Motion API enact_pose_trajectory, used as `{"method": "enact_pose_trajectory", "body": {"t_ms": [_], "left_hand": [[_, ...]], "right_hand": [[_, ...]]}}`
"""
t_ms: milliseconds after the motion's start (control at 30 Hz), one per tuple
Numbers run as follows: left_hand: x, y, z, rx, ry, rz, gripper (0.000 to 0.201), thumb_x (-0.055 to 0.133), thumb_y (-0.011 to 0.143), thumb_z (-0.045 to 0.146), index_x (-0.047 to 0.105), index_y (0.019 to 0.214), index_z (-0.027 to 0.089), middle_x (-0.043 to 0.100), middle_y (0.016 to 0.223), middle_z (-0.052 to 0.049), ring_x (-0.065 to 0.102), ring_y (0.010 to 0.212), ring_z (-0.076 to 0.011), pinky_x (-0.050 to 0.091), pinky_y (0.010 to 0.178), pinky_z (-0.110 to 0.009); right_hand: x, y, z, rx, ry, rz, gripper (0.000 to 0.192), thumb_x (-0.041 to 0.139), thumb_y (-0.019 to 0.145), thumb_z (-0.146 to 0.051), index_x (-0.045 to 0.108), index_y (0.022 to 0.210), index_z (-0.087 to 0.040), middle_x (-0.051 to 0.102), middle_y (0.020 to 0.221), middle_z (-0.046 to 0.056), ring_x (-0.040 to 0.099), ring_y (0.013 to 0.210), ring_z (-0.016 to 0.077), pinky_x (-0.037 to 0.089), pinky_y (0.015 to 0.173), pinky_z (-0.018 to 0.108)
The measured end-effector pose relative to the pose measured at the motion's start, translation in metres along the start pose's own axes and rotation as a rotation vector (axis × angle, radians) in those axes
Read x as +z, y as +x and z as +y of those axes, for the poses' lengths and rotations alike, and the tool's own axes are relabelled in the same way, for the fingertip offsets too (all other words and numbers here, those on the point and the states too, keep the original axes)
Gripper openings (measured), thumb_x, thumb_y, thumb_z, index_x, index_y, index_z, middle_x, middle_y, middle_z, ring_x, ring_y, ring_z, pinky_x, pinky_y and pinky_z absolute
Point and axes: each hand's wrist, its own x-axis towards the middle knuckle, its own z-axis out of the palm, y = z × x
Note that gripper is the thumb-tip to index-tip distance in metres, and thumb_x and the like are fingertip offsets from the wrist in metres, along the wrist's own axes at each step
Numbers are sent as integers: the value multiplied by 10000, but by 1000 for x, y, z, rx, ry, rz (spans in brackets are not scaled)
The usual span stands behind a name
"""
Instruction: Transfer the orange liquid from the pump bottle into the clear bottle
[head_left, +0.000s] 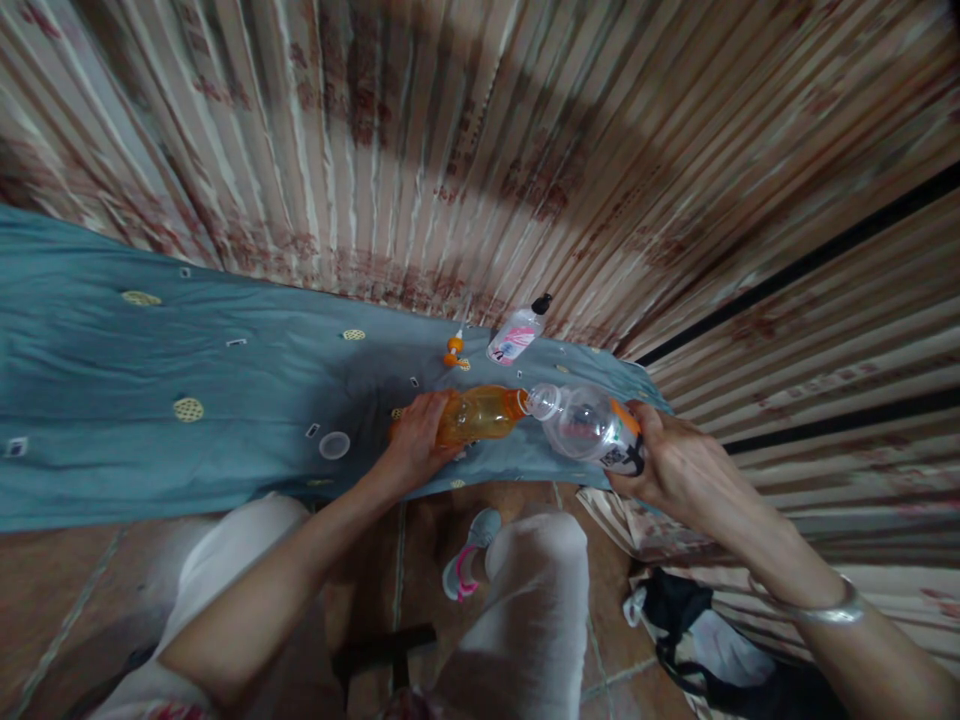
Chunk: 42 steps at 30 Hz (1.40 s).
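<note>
My left hand (425, 437) is wrapped round an amber bottle (484, 414) that lies nearly on its side, its mouth pointing right. In my right hand (667, 455) is a larger clear plastic bottle (583, 422) with an orange and black label, tipped so its mouth faces left. The two mouths meet or nearly meet; I cannot tell whether they touch. An orange pump top (454, 350) stands behind the amber bottle. Farther right is a clear bottle with a pink label and black cap (516, 335). A round translucent lid (334, 445) lies left of my left hand.
The blue-green patterned cloth (255, 390) covers the long surface ahead of me. A pleated floral curtain (420, 150) hangs right behind it and along the right. Below are my knees, the tiled floor (375, 570) and a dark bag (697, 630).
</note>
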Motion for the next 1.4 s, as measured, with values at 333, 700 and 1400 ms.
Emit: {"method": "enact_pose_trajectory", "body": {"t_ms": [333, 700, 1400], "left_hand": [[-1, 0, 1, -9, 18, -19, 695, 817, 745, 284, 483, 1351, 212, 636, 1313, -119, 611, 1238, -314, 510, 1047, -492], [-3, 1, 3, -25, -4, -25, 686, 831, 736, 302, 513, 1335, 195, 641, 1296, -136, 614, 1235, -332, 515, 1040, -508], [-1, 1, -2, 22, 8, -14, 690, 820, 732, 270, 501, 1340, 206, 638, 1315, -130, 613, 1242, -327, 521, 1029, -515]], "right_hand": [[1, 0, 0, 17, 15, -4, 386, 579, 790, -368, 513, 1104, -154, 659, 780, 83, 619, 653, 231, 393, 588, 296], [0, 0, 2, -28, -15, 2, 406, 616, 792, -382, 512, 1104, -144, 682, 816, 101, 657, 691, 251, 429, 618, 307], [-8, 4, 1, -62, -86, 20, 428, 637, 788, -423, 539, 1081, -127, 668, 754, 81, 631, 638, 232, 402, 588, 296]]}}
